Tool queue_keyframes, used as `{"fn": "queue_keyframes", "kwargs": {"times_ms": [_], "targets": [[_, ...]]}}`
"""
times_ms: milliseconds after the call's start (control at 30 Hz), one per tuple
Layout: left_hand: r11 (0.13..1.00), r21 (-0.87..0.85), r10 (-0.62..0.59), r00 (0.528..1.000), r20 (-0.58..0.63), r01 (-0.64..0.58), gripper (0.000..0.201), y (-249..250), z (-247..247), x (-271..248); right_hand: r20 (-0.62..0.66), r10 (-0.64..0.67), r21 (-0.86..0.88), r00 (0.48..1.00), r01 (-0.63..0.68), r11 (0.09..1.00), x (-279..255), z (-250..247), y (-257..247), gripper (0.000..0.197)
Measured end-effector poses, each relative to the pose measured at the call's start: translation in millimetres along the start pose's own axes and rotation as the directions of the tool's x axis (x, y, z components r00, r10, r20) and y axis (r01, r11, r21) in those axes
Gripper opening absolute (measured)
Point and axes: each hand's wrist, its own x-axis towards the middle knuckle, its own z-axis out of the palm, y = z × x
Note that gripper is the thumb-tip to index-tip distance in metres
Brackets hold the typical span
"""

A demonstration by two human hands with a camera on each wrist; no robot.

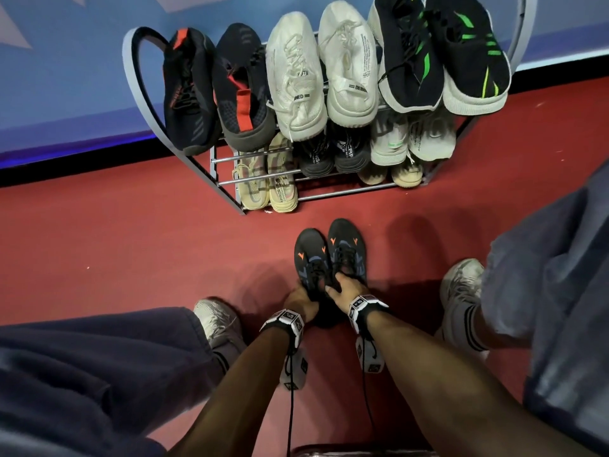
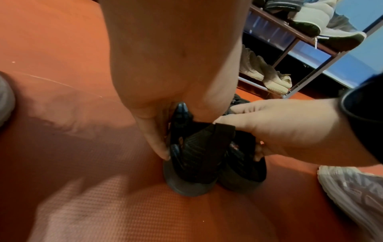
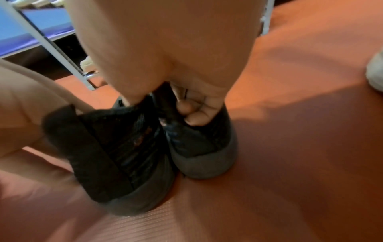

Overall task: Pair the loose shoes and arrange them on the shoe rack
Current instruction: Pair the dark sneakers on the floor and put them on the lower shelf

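Two black shoes with orange marks stand side by side on the red floor, toes toward the shoe rack point(image 1: 140, 94). My left hand point(image 1: 303, 300) grips the left shoe point(image 1: 309, 255) at its heel collar, a finger point(image 2: 154, 140) pressed along its outer side. My right hand point(image 1: 342, 286) holds the right shoe point(image 1: 346, 245), fingers point(image 3: 196, 111) curled into its collar. In the wrist views both heels, the left shoe point(image 3: 116, 155) and the right shoe point(image 3: 204, 155), touch each other on the floor. The right hand point(image 2: 279, 127) shows beside the left shoe point(image 2: 192, 163).
The rack's top tier carries a black-red pair point(image 1: 214, 90), a white pair point(image 1: 323, 74) and a black-green pair point(image 1: 438, 51). Lower tiers hold a beige pair point(image 1: 267, 183), a black pair point(image 1: 333, 153) and pale shoes point(image 1: 412, 140). My own white sneakers point(image 1: 217, 321) point(image 1: 461, 291) flank the hands.
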Motion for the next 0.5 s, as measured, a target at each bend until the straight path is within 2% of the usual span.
{"fn": "queue_keyframes", "kwargs": {"times_ms": [100,200,333,500], "targets": [[0.999,0.048,0.009,1.0,0.005,-0.01,0.06,-0.7,0.8,2.9,0.081,0.036,-0.129,0.996,-0.025,0.991,1.5,-2.8,-2.9,0.064],[1.0,0.022,-0.008,1.0,0.006,0.008,0.057,-0.3,-3.4,2.6,0.039,0.149,-0.278,0.988,-0.132,0.951,3.6,-0.1,-14.8,0.065],[1.0,-0.006,-0.025,1.0,-0.004,0.025,0.052,-1.9,-4.0,2.6,-0.002,0.212,-0.227,0.977,-0.207,0.952,6.0,8.5,-25.9,0.042],[0.993,-0.101,-0.048,0.998,0.052,0.053,0.055,-8.5,6.3,14.4,-0.035,0.135,-0.16,0.99,-0.139,0.977,-8.6,9.2,-7.2,0.054]]}}
